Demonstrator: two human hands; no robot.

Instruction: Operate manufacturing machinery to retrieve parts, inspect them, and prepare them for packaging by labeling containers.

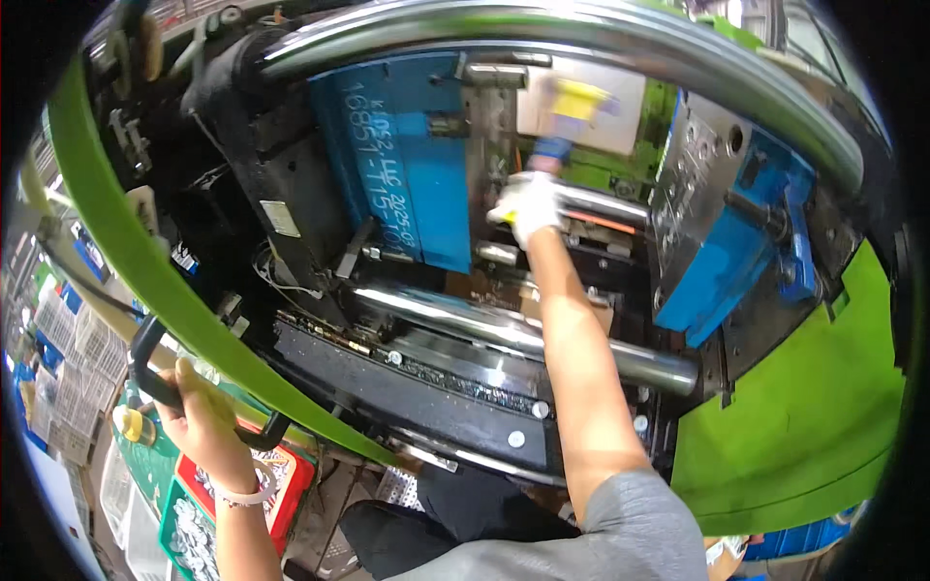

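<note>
My left hand (pixel 201 418) is closed round the black handle (pixel 153 360) on the curved green door frame (pixel 145 257). My right hand (pixel 531 205), in a white glove, reaches deep into the machine between two blue mould halves (pixel 402 165). It is close to the left half's metal face; motion smears its fingers, so its grip is hidden. A yellow-green patch (pixel 510 218) shows at the glove. Just beyond it is a blurred blue and yellow thing (pixel 578 101), whose kind and contact with the glove I cannot make out. The other blue mould half (pixel 712 261) stands at the right.
Thick polished bars cross the machine above (pixel 581 29) and below (pixel 523 334) my right arm. A green panel (pixel 794 407) bends round the right side. At lower left are a red tray (pixel 295 484) and a green tray (pixel 184 528) of small parts.
</note>
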